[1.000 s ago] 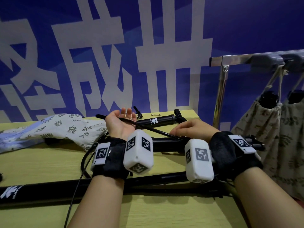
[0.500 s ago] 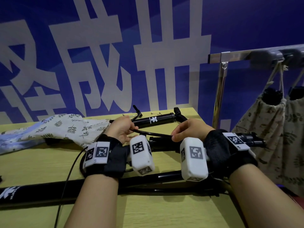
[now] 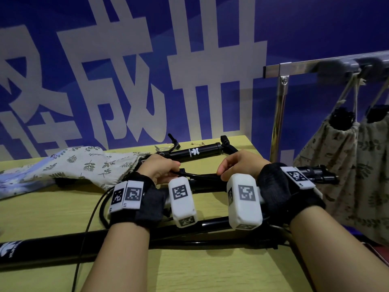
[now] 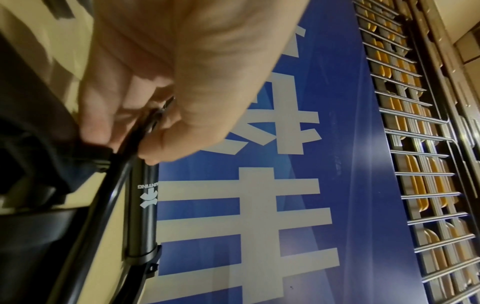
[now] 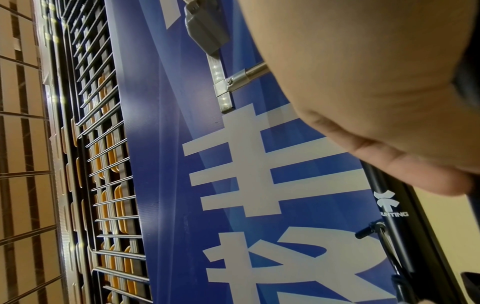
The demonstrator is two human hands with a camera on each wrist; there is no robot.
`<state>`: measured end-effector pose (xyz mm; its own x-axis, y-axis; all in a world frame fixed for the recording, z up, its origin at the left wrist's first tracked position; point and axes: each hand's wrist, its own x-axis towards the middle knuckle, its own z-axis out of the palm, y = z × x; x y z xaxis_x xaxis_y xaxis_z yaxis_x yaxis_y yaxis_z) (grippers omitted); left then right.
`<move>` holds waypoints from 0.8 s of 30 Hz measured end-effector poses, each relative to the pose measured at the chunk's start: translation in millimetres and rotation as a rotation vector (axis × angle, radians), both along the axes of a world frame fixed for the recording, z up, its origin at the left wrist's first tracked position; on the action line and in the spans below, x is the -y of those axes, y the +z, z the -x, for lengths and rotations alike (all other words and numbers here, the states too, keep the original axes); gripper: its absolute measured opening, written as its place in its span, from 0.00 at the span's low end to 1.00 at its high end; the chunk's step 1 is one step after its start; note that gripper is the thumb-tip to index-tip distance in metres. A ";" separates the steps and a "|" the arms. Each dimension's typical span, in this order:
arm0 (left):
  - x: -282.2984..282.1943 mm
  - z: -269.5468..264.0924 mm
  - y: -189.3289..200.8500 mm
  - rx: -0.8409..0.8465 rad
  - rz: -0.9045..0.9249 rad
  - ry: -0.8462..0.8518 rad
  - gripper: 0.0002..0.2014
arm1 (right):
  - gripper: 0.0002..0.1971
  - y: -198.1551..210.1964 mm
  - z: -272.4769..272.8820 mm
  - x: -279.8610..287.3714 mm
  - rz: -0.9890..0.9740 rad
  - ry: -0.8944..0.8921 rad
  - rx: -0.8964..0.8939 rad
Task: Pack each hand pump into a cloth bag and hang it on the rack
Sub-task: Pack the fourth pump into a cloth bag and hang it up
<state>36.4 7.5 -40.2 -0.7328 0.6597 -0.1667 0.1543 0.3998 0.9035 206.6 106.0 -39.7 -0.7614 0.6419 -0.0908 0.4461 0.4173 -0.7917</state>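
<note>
- the left hand (image 3: 159,168) is curled, thumb and fingers (image 4: 166,142) pinching a thin black hose (image 3: 200,175) against the end of a black pump barrel; the wrist view shows the hose running out between thumb and forefinger.
- the right hand (image 3: 242,165) is curled too, fingertips down on the other end of the same hose; whether it truly pinches it or only presses it, i cannot tell.
- the hose bows between the two hands, just above the middle hand pump (image 3: 315,175), whose right end sticks out past the right wrist.
- just beyond both hands lies a second, shorter hand pump (image 3: 202,151) with a white logo, flat on the yellow-green table (image 3: 210,270).
- a third, longer pump (image 3: 52,247) lies under both forearms, near the body.
- left of the left hand lies a leaf-print cloth bag (image 3: 84,165), flat on the table, its mouth towards that hand.
- right of the right hand stands a metal rack (image 3: 280,114), with two filled leaf-print bags (image 3: 336,157) hanging from its hooks.
</note>
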 end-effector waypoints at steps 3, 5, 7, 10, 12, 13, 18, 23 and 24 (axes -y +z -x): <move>1.1 1.3 -0.1 -0.050 0.066 -0.048 0.11 | 0.08 0.0 0.3 0.0 -0.001 0.001 0.007; 0.4 2.1 -0.9 -0.076 0.110 -0.062 0.12 | 0.09 0.0 0.7 -0.1 -0.002 -0.005 0.012; -2.1 4.0 -2.7 -0.088 0.140 -0.062 0.12 | 0.09 -0.2 1.2 -0.2 -0.005 -0.008 0.015; -5.9 8.1 -5.5 -0.091 0.171 -0.066 0.11 | 0.11 -0.3 2.2 -0.5 -0.006 -0.014 0.016; -8.2 12.2 -6.6 -0.098 0.198 -0.064 0.06 | 0.11 -0.3 2.9 -0.4 -0.012 -0.016 0.025; -8.6 13.7 -7.0 -0.095 0.216 -0.065 0.05 | 0.12 -0.4 3.4 -0.4 -0.018 -0.018 0.029; -13.4 20.2 -8.0 -0.050 0.293 -0.113 0.11 | 0.13 -0.2 6.5 -0.2 -0.031 -0.011 0.051; -15.0 24.2 -7.5 0.014 0.345 -0.140 0.11 | 0.13 -0.6 7.4 -1.7 -0.034 -0.007 0.059; -14.8 25.6 -9.0 0.020 0.337 -0.136 0.11 | 0.13 -0.7 7.6 -1.8 -0.031 -0.004 0.061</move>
